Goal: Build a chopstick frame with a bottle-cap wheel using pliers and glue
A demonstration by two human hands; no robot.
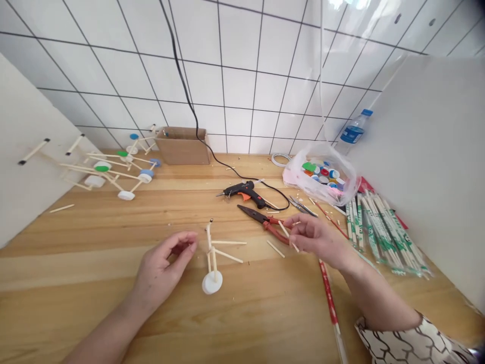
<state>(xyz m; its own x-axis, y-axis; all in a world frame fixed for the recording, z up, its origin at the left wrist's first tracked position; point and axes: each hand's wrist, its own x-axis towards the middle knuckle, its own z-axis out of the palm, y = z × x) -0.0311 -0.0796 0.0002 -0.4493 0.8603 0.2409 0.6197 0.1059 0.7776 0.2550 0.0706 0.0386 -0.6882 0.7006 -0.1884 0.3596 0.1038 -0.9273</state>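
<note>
My right hand (312, 237) pinches a short wooden stick (283, 229) between thumb and fingers, above the red handles of the long-nose pliers (261, 217). My left hand (166, 263) is loosely curled, its thumb and fingertips slightly apart, with nothing visible in it. Just right of those fingertips stands a small frame of wooden sticks (210, 247), with two sticks pointing right and a white bottle cap (212, 282) at its near end. Another short stick (276, 248) lies on the table between the frame and my right hand.
A black glue gun (244, 192) with a cord lies behind the pliers. Stick-and-cap models (113, 172) stand at the left near a cardboard box (184, 146). On the right are a bag of caps (322, 174), wrapped chopsticks (386, 232), a bottle (354, 129) and a red wrapper (329, 293).
</note>
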